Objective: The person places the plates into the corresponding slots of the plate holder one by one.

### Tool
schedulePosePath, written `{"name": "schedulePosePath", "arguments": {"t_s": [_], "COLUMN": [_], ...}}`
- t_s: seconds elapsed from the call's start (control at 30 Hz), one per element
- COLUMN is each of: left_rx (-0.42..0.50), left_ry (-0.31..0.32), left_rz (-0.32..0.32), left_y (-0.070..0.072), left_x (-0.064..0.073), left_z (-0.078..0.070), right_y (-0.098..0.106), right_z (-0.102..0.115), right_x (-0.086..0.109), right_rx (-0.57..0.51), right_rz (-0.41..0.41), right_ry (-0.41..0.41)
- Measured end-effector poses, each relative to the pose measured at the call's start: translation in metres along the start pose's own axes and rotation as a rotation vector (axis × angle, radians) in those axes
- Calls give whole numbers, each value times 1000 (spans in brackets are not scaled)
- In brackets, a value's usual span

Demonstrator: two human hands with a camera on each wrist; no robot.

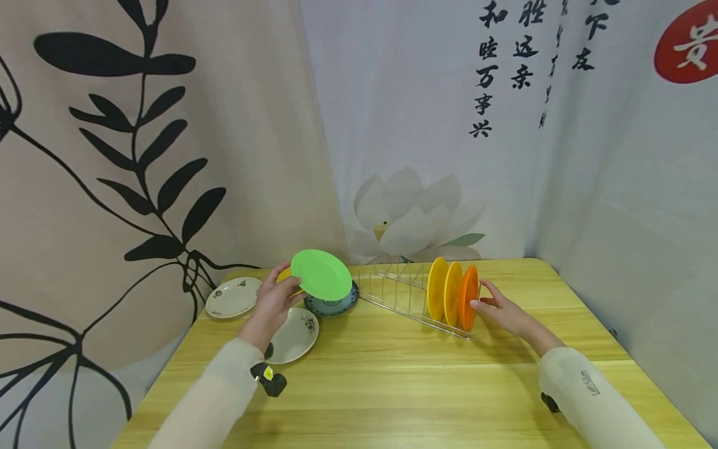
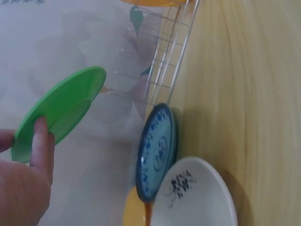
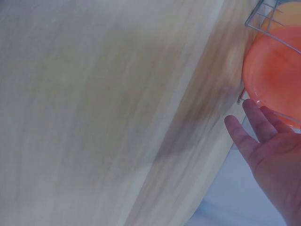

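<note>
My left hand (image 1: 273, 307) pinches a green plate (image 1: 321, 275) by its near edge, thumb on one face and fingers on the other. In the left wrist view the green plate (image 2: 63, 113) is held tilted in the air, beside the wire dish rack (image 2: 169, 61). On the right, an orange plate (image 1: 468, 298) stands upright in the rack's right end, with two yellow plates (image 1: 436, 289) beside it. My right hand (image 1: 507, 315) is at that end, its fingertips by the orange plate's rim. The right wrist view shows those fingers (image 3: 256, 117) extended; firm contact is unclear.
Left of the rack, a blue patterned plate (image 1: 336, 305) lies under the raised green plate. Two white plates with floral marks, one nearer (image 1: 294, 337) and one farther left (image 1: 232, 297), lie on the wooden table (image 1: 381, 399). A yellow plate (image 2: 134, 207) is partly hidden. A printed curtain hangs behind.
</note>
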State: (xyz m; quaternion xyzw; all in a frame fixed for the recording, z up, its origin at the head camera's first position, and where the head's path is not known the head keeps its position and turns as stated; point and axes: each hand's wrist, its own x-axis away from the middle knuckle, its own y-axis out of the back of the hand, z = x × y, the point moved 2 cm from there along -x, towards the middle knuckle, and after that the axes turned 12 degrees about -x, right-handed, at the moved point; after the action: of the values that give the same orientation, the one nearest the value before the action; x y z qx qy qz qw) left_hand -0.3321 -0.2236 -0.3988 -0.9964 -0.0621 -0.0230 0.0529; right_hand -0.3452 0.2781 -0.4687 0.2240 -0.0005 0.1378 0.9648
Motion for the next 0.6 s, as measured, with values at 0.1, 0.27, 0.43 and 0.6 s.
{"name": "schedulePosePath", "arguments": {"t_s": [0.1, 0.27, 0.43, 0.6], "left_rx": [-20, -14, -19, -6], "left_ry": [-12, -13, -11, -26], "left_rz": [6, 6, -8, 12], "left_y": [-11, -25, -36, -51], "left_x": [-3, -9, -15, -18], "left_z": [-3, -4, -6, -9], "right_y": [0, -1, -1, -2], "right_z": [-1, -1, 0, 0], "right_x": [0, 0, 0, 0], "right_rx": [-5, -6, -3, 16], "right_rz": [-2, -4, -9, -12], "right_ry": [5, 11, 16, 3]}}
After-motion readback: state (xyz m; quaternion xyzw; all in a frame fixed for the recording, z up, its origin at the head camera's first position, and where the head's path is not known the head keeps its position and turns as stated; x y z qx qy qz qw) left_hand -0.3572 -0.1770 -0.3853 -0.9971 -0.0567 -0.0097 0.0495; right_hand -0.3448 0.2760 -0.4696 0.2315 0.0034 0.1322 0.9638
